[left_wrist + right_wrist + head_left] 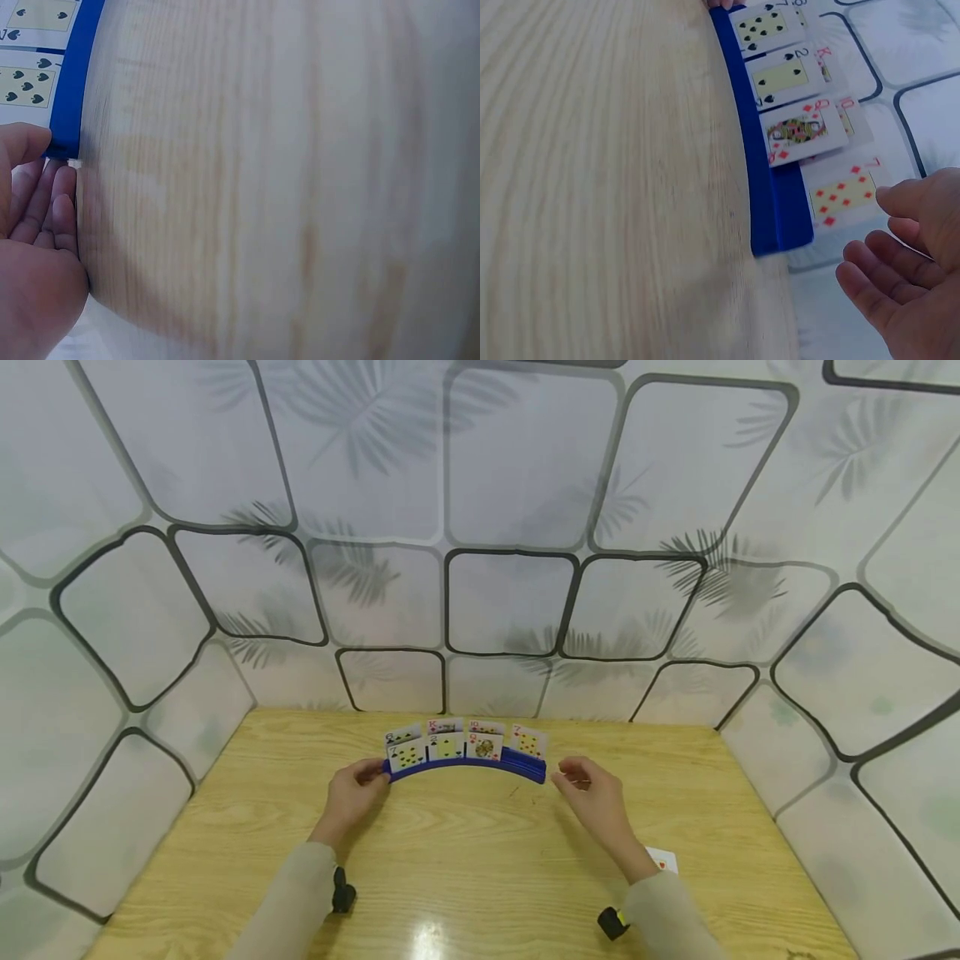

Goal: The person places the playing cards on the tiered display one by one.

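A curved blue playing-card holder [450, 763] stands on the table with cards upright in two rows. Its front row shows a seven of spades [407, 756], a two of spades [446, 747] and a queen of diamonds [484, 747]. Behind these stand several more, among them a seven of diamonds [529, 742] at the right, with bare slot in front of it. My left hand [356, 792] grips the holder's left end, thumb on the front edge in the left wrist view. Off the right end, my right hand [594, 797] hovers with relaxed fingers, holding nothing.
A white card with a red mark [663, 860] lies on the wooden table [465, 852], partly behind my right forearm. A patterned curtain [510, 602] encloses the table at the back and both sides.
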A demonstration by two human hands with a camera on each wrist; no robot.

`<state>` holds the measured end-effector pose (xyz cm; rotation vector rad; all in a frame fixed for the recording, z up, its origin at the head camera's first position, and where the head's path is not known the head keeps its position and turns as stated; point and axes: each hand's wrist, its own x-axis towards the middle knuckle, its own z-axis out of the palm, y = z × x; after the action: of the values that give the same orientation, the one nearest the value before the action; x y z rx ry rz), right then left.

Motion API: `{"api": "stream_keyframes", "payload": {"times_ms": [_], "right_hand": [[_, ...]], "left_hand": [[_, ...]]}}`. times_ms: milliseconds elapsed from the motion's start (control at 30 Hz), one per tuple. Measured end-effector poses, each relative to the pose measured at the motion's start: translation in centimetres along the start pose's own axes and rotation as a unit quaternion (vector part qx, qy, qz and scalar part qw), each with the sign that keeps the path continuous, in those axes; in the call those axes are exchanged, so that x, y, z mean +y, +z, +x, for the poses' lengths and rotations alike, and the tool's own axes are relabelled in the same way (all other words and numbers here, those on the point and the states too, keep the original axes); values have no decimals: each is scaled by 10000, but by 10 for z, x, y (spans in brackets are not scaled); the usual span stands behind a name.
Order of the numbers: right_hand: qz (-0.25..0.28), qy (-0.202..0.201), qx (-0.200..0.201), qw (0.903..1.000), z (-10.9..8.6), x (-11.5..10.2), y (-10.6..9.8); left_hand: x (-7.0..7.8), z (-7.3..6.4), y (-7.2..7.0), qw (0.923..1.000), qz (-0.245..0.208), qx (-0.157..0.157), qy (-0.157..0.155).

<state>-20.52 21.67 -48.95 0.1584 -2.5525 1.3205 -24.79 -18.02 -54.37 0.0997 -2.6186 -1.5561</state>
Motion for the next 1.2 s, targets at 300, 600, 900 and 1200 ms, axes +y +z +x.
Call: {"api": "stream_keyframes", "payload": {"times_ms": [300,600,900,1200], "right_hand": [[-410,161,-37,9990,-26,21,-37],[-877,189,-4,9960,-51,40,-69],[-1165,637,98,9911,-75,54,-95],[-1445,1234,-305,9813,-95,68,-116]], "left_hand": [[0,0,0,10000,-42,-11,-12],[-2,2,1,10000,-46,20,-49],[-2,1,-1,10000,63,28,-70],[1,0,0,10000,86,14,-16]]}}
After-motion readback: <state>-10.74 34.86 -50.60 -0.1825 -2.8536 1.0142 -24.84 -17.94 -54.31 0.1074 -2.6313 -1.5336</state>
